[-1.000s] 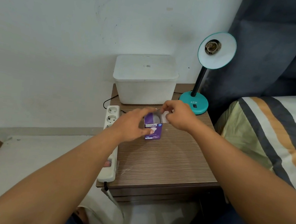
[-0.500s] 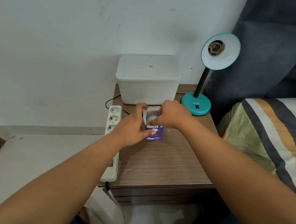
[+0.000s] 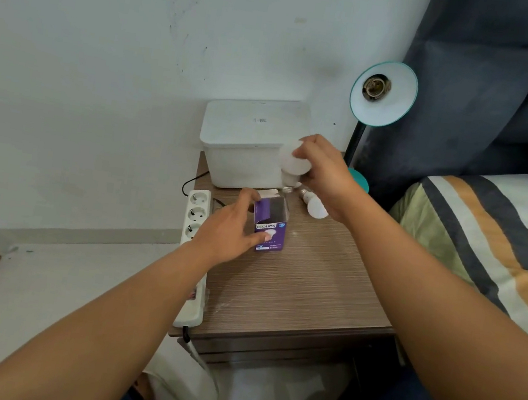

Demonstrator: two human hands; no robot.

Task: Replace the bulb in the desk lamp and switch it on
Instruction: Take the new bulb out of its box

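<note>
Two hands at work. Right hand (image 3: 323,174) closed around the round white top of the new bulb (image 3: 292,163), metal end down, just above the open box (image 3: 269,225). Left hand (image 3: 228,228) wrapped on the left side of the box, keeping it upright on the table (image 3: 294,287).

Hold the new bulb softly but firmly by the white part. No squeezing. Lift straight up till the metal end is clear of the flaps, so as not to tip the box. Then let go of the box.

Just right of the box, flat on the table: old bulb (image 3: 315,206), on its side, partly under the right wrist. Mind not to bump it and send it rolling.

Far and right: lamp (image 3: 381,114), shade facing this way, socket (image 3: 376,88) empty. Point the metal end at the socket, bring it in straight, then twist gently. Probably best to steady the shade with the left hand.

Lamp base (image 3: 361,180) partly hidden behind the right hand; switch not seen. Press it last.

Far side of the table: white bin (image 3: 249,144). Left edge: power strip (image 3: 197,224).
</note>
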